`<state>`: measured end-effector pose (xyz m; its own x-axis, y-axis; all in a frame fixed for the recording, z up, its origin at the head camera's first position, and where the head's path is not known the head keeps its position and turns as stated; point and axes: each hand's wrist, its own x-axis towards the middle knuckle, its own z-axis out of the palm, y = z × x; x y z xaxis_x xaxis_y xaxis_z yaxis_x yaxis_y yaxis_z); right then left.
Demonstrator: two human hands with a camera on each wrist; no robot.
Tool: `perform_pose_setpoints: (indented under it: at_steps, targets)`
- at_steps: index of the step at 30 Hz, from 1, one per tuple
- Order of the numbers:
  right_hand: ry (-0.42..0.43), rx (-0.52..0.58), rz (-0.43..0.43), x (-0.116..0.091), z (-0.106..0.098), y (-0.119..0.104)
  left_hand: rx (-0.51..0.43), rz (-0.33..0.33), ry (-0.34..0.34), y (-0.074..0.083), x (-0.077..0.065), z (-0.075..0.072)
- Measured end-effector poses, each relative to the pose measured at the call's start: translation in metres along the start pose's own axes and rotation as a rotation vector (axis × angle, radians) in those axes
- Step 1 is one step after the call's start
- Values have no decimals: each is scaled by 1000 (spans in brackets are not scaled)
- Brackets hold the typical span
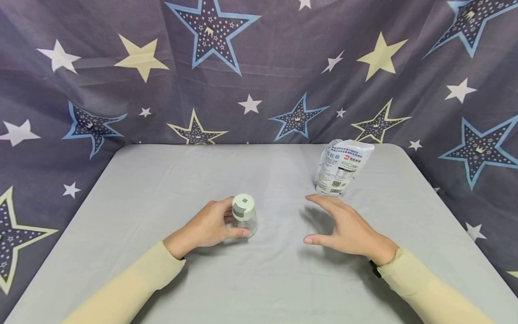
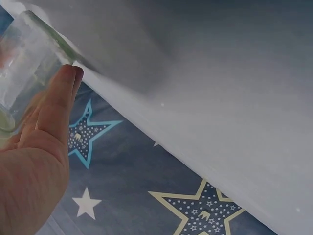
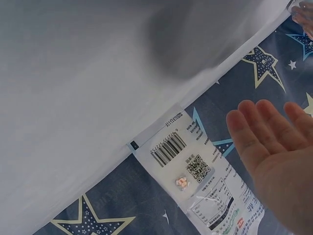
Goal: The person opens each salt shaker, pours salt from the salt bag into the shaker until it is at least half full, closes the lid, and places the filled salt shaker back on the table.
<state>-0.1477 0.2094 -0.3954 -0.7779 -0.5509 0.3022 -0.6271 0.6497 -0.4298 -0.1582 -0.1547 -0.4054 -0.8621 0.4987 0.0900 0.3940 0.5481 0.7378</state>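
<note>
Jar: clear, rounded, smooth-walled, with a pale green lid; near mid-desk, left of the pouch.
Left hand: thumb and fingers curled round the jar, grasping it.
Right hand: fingers released, spread from the thumb, near the pouch.
Pouch: glossy, crinkled, printed white film, standing.
Desk: matte grey covering, faintly creased.
Hard to see: some left fingers behind the jar; whether its base touches the desk; the pouch's smallest print.
</note>
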Motion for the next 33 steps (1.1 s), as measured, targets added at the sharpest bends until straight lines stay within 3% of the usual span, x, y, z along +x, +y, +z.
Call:
perform_pose_setpoints:
  at_steps: [25, 33]
  targets:
    - [4, 21, -9, 6, 5, -2, -16, 17, -32, 9, 4, 10]
    - [6, 32, -22, 8, 7, -2, 25, 19, -39, 12, 7, 13]
